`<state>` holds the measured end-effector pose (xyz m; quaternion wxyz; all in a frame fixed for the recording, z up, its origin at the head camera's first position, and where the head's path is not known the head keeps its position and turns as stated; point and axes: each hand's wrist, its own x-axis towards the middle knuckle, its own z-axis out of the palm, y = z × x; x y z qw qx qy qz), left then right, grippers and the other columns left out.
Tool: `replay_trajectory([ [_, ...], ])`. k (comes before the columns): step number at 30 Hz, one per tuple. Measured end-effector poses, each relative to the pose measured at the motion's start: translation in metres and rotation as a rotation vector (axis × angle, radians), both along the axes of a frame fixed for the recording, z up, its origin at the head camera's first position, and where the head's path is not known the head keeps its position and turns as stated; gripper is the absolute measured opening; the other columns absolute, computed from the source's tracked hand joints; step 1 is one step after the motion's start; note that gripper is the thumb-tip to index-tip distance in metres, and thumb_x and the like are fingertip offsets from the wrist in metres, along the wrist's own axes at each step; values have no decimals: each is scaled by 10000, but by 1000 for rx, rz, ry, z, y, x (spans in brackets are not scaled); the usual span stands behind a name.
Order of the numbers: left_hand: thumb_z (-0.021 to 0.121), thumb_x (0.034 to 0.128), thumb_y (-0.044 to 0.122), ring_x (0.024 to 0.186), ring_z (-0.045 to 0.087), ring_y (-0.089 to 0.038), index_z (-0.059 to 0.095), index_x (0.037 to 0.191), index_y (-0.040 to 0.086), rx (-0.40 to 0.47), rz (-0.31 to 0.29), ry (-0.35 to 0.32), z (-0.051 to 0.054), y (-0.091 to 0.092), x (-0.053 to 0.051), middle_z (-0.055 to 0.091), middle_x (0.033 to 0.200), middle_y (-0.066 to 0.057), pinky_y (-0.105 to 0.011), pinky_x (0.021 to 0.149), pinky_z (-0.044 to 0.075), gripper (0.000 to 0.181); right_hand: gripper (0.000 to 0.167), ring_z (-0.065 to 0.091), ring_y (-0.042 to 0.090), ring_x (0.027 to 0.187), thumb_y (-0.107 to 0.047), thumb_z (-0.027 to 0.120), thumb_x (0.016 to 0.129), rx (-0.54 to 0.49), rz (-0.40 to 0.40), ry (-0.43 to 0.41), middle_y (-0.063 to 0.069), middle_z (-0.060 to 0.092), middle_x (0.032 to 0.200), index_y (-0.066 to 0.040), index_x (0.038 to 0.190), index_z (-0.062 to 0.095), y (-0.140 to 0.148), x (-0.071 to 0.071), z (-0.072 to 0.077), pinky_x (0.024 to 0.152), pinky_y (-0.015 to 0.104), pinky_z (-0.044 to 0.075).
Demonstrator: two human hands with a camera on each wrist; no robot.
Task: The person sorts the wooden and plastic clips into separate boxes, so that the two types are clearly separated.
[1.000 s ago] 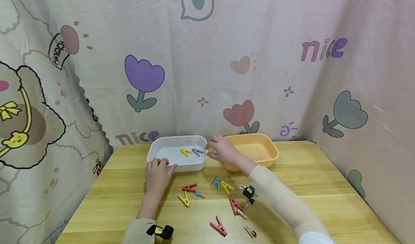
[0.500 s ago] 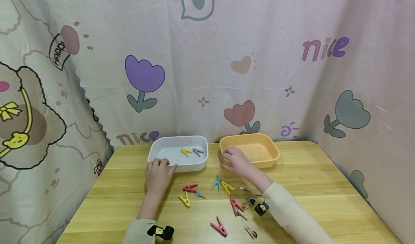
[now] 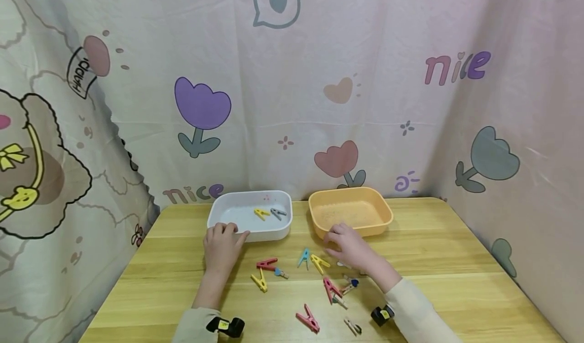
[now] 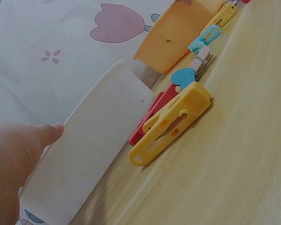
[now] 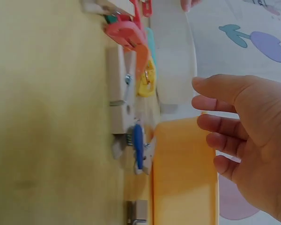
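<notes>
My left hand (image 3: 222, 249) holds the front rim of a white plastic tub (image 3: 270, 235), fingers bent over the edge. In the left wrist view the thumb (image 4: 51, 133) lies at that rim; the other fingers are hidden. Inside the tub lie a yellow clothespin (image 3: 261, 214) and a grey clothespin (image 3: 278, 213). My right hand (image 3: 353, 246) hovers before the orange tub (image 3: 380, 227), fingers loosely bent and holding nothing. Below and left of it lie a yellow clothespin (image 3: 320, 263), a blue clothespin (image 3: 304, 257) and a red clothespin (image 3: 332, 288).
Closer to my left hand are a dark red clothespin (image 3: 266, 265), a yellow clothespin (image 3: 259, 281) and a wooden clothespin with a blue heart (image 3: 281, 272). A pink clothespin (image 3: 308, 319) and a wooden clothespin (image 3: 352, 326) lie at the front of the wooden table (image 3: 150, 282).
My right hand has drawn back from the white tub's right end, passing the orange tub's corner, and moved right and nearer over the table. The left hand stays put.
</notes>
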<state>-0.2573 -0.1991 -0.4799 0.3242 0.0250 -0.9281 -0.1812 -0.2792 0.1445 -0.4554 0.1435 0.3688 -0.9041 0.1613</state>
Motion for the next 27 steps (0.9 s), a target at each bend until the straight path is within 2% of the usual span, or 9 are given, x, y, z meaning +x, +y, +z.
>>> replay_trajectory([
  [8, 782, 804, 381, 937, 519, -374, 649, 894, 53, 5, 2, -7, 0, 0, 0, 592, 936, -166, -491, 816, 418, 365, 127, 453, 82, 810, -268, 764, 825, 52, 31, -54, -81, 537, 858, -187, 838, 668, 3, 10, -9, 717, 267, 420],
  [14, 775, 812, 381, 956, 514, -374, 648, 911, 53, 18, 1, -30, 0, 0, 1, 589, 954, -167, -495, 829, 408, 366, 150, 408, 65, 770, -237, 788, 794, 87, 59, -25, -98, 515, 806, -202, 772, 644, 4, 8, -17, 690, 246, 374],
  [21, 769, 816, 379, 959, 513, -373, 644, 914, 54, 20, 5, -36, 0, 0, 1, 588, 960, -167, -497, 833, 405, 362, 123, 440, 68, 793, -235, 792, 794, 124, 55, -31, -99, 553, 835, -211, 782, 672, 3, 7, -20, 717, 253, 404],
  [27, 772, 814, 377, 953, 520, -373, 645, 911, 51, 14, 5, -29, 0, 0, 1, 594, 959, -173, -499, 836, 409, 363, 91, 437, 72, 775, -220, 785, 800, 139, 57, -61, -79, 575, 825, -182, 803, 703, 0, 10, -16, 706, 252, 392],
])
